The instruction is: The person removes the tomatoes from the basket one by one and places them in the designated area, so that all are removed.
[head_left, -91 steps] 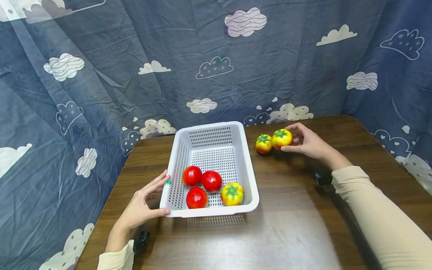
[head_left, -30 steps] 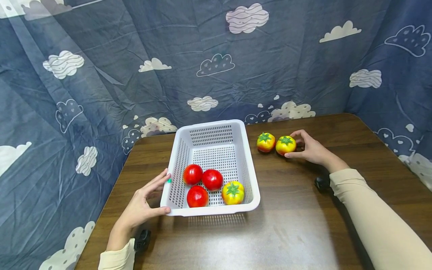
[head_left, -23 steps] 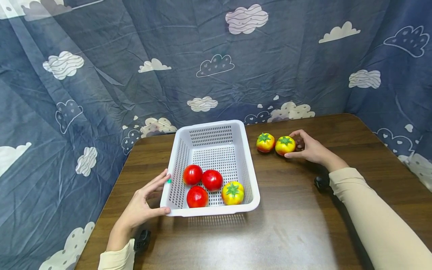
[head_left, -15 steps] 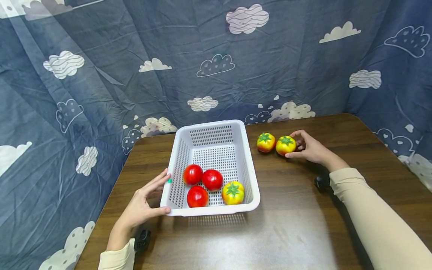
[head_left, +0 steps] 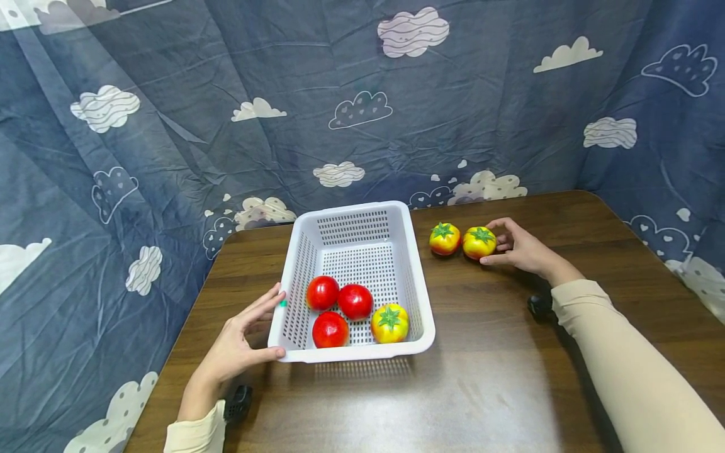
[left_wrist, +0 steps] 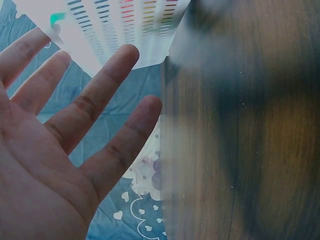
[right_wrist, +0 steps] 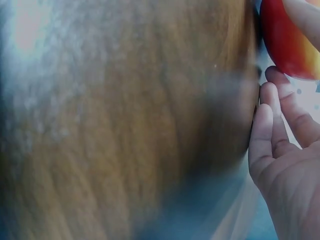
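My left hand rests at the near left corner of a white perforated basket, thumb on the front rim and fingers along the left side. In the left wrist view the fingers are straight and spread. Three red tomatoes and one yellow tomato with a green top lie inside the basket. Right of it, my right hand pinches a yellow-red tomato between thumb and fingers, at the table surface. A similar tomato sits just to its left. The right wrist view shows only part of the held tomato.
The brown wooden table extends in front of and to the right of the basket. A blue cloud-patterned cloth hangs behind the table and along its sides. Dark wrist devices show under both sleeves.
Since three seconds ago, the tomato in my right hand has come down and slightly right, away from its neighbour. Over the last second it barely moves. My left hand stays at the basket.
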A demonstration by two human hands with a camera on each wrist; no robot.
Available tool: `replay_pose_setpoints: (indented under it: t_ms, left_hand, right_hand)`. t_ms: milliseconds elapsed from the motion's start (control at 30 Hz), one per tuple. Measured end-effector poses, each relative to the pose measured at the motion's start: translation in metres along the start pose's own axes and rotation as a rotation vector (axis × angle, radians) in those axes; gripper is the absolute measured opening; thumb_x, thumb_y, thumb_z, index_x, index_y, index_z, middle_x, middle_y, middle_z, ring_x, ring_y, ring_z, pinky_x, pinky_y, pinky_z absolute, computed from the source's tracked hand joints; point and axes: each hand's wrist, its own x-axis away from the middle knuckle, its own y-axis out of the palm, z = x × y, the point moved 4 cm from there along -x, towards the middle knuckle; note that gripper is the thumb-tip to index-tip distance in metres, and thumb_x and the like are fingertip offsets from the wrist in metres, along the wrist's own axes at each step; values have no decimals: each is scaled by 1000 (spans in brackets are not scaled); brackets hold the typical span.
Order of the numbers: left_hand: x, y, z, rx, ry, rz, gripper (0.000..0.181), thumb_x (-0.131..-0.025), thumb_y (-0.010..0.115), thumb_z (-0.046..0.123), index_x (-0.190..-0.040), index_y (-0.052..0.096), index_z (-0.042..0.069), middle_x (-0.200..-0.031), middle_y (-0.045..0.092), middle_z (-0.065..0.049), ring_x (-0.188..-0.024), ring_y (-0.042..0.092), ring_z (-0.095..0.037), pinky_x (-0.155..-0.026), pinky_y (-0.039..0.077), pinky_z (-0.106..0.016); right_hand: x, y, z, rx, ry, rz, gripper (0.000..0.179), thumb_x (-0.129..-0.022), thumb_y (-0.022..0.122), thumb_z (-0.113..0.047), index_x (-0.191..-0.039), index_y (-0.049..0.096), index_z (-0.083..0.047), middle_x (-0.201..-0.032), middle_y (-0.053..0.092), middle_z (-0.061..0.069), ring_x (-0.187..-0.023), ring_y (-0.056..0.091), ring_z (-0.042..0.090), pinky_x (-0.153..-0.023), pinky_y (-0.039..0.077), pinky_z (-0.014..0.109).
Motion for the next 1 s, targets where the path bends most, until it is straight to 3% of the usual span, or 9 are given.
replay_pose_setpoints:
  t_ms: [233, 600, 667, 800, 833, 900, 1000]
  left_hand:
    - [1, 0, 0, 5, 5, 2, 96, -75, 97, 10, -160, 53, 16, -174, 39, -8, -116, 71, -13, -97, 61, -36]
    - [1, -1, 0, 21, 13, 5, 95, -75, 97, 9, -160, 53, 15, -174, 40, -8, -115, 71, -11, -99, 61, -38]
    - [0, 0, -1, 26, 16, 3, 95, -75, 97, 9, -160, 53, 15, -174, 40, -8, -116, 71, -13, -99, 61, -36]
    - [-1, 1, -1, 30, 11, -2, 95, -76, 97, 11, -160, 53, 16, -174, 39, -6, -117, 72, -18, -99, 60, -34]
    - [-1, 1, -1, 29, 9, -4, 95, -77, 96, 11, -160, 52, 16, -175, 38, -6, -118, 72, -19, -99, 60, -34]
    - [-1, 1, -2, 26, -1, -6, 95, -77, 96, 12, -160, 52, 17, -175, 38, -4, -118, 71, -19, -100, 61, -35]
    - [-1, 0, -2, 26, -5, -7, 95, -77, 96, 12, -161, 52, 17, -175, 38, -4, -118, 71, -20, -100, 60, -33]
  right_hand:
    - [1, 3, -3, -11, -2, -2, 88, -94, 85, -21, -159, 29, -1, -146, 50, 37, -133, 56, 52, -115, 44, 65]
    - [0, 2, -2, -2, 9, -9, 95, -92, 87, -23, -161, 25, 0, -145, 50, 37, -132, 56, 49, -113, 45, 57]
    - [1, 2, -2, -3, 12, -11, 97, -91, 88, -25, -161, 25, 0, -145, 50, 36, -132, 56, 48, -112, 47, 52]
    - [3, -3, -3, -8, 15, -10, 98, -92, 87, -28, -162, 24, -1, -145, 52, 35, -131, 58, 47, -97, 50, 21]
    - [3, -4, -4, -10, 17, -8, 98, -92, 86, -29, -163, 23, -1, -145, 52, 35, -131, 58, 47, -96, 50, 21]
    - [5, -8, -6, -14, 20, -4, 98, -93, 85, -30, -163, 22, -1, -146, 52, 36, -133, 58, 48, -100, 53, 25]
    - [6, -14, -10, -8, 13, 18, 97, -95, 83, -32, -163, 22, 0, -148, 50, 38, -135, 55, 52, -113, 49, 54]
